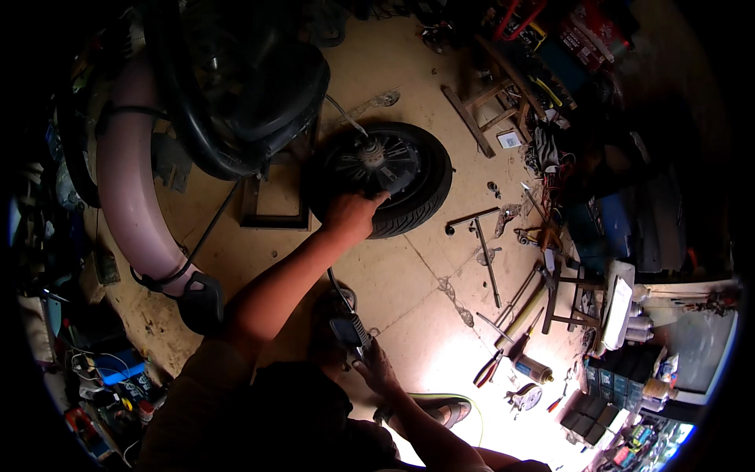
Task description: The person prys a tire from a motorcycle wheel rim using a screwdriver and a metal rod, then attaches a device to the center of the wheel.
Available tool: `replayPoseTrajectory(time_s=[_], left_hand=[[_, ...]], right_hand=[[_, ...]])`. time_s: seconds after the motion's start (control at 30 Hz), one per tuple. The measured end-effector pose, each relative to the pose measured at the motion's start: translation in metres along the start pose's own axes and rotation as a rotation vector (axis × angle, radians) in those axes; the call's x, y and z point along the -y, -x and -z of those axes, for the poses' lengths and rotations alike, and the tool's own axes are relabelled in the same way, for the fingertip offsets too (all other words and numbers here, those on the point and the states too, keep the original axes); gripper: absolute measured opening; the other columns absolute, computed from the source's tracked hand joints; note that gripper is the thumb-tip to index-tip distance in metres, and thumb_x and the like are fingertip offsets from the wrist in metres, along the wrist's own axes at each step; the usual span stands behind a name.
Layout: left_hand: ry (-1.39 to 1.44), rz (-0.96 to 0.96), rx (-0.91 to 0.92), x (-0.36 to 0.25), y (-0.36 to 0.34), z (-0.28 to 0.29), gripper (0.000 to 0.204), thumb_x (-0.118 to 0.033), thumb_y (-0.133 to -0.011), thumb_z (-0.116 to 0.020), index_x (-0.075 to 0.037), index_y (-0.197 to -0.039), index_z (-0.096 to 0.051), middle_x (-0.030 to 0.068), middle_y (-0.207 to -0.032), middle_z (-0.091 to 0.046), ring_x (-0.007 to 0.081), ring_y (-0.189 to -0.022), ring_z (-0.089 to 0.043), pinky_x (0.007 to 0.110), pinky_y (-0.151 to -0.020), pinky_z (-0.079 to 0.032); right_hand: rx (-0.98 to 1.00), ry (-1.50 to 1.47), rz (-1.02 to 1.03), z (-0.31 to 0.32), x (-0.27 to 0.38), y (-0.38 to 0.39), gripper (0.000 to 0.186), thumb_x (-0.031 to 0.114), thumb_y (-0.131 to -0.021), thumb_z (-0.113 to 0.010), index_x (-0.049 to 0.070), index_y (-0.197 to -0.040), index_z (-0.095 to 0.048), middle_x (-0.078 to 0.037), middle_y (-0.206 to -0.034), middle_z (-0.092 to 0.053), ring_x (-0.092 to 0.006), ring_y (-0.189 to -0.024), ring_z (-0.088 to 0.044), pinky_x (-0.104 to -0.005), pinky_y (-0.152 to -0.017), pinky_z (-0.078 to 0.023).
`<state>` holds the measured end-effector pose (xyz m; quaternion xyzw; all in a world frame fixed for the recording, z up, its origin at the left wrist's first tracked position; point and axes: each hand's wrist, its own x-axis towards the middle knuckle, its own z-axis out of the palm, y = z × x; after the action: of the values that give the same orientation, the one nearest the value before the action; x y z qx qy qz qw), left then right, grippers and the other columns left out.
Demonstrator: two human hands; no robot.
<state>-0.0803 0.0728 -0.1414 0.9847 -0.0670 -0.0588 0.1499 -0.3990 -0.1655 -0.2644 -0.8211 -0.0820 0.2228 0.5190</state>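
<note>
A wheel with a black tyre and a dark hub lies on the floor in front of me. A cable runs from its axle toward the dark vehicle part. My left hand reaches to the near side of the wheel, its fingers curled at the rim; what they grip is hidden. Lower down, near my feet, my right hand is closed around a portable tyre inflator with a dark screen. A thin black hose rises from the inflator and passes out of sight behind my left forearm.
To the left stand a pale pink curved fender and a black vehicle body. A T-shaped wrench, pliers, a hammer and a spray can lie right of the wheel. Wooden stools and toolboxes line the right.
</note>
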Motion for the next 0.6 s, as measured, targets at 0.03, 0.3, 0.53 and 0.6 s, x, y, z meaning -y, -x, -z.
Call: replayPoseTrajectory(time_s=[0.03, 0.3, 0.53, 0.6], left_hand=[[0.01, 0.004, 0.007, -0.001, 0.001, 0.0, 0.06, -0.004, -0.087, -0.063, -0.026, -0.143, -0.064, 0.0184, -0.108, -0.073, 0.0358, -0.1, -0.072, 0.046, -0.086, -0.058], [0.06, -0.052, -0.081, 0.011, 0.004, -0.018, 0.054, -0.004, -0.089, -0.061, -0.022, -0.14, -0.066, 0.0175, -0.101, -0.074, 0.0366, -0.092, -0.073, 0.048, -0.077, -0.057], [0.099, -0.024, -0.064, 0.006, 0.007, -0.004, 0.054, -0.003, -0.089, -0.06, -0.021, -0.14, -0.066, 0.0173, -0.1, -0.074, 0.0368, -0.093, -0.072, 0.049, -0.08, -0.058], [0.107, -0.021, -0.08, 0.006, 0.008, -0.003, 0.054, -0.003, -0.089, -0.06, -0.021, -0.139, -0.066, 0.0176, -0.101, -0.073, 0.0369, -0.095, -0.072, 0.05, -0.081, -0.058]], right_hand=[[0.047, 0.024, -0.091, -0.001, 0.006, 0.002, 0.08, 0.034, -0.093, -0.075, -0.003, -0.152, -0.037, -0.03, -0.123, -0.061, -0.0414, -0.113, -0.064, -0.0499, -0.092, -0.053], [0.028, 0.338, -0.255, -0.007, 0.024, -0.005, 0.049, 0.016, -0.091, -0.066, 0.0, -0.133, -0.047, -0.032, -0.117, -0.062, -0.0515, -0.109, -0.061, -0.0605, -0.093, -0.049], [-0.014, 0.398, -0.27, 0.002, 0.004, -0.027, 0.029, 0.032, -0.095, -0.067, 0.005, -0.105, -0.065, -0.027, -0.089, -0.072, -0.0495, -0.089, -0.07, -0.058, -0.076, -0.055], [-0.014, 0.412, -0.306, 0.005, 0.01, -0.032, 0.03, 0.036, -0.096, -0.066, 0.006, -0.101, -0.067, -0.027, -0.088, -0.072, -0.0481, -0.089, -0.071, -0.057, -0.076, -0.056]])
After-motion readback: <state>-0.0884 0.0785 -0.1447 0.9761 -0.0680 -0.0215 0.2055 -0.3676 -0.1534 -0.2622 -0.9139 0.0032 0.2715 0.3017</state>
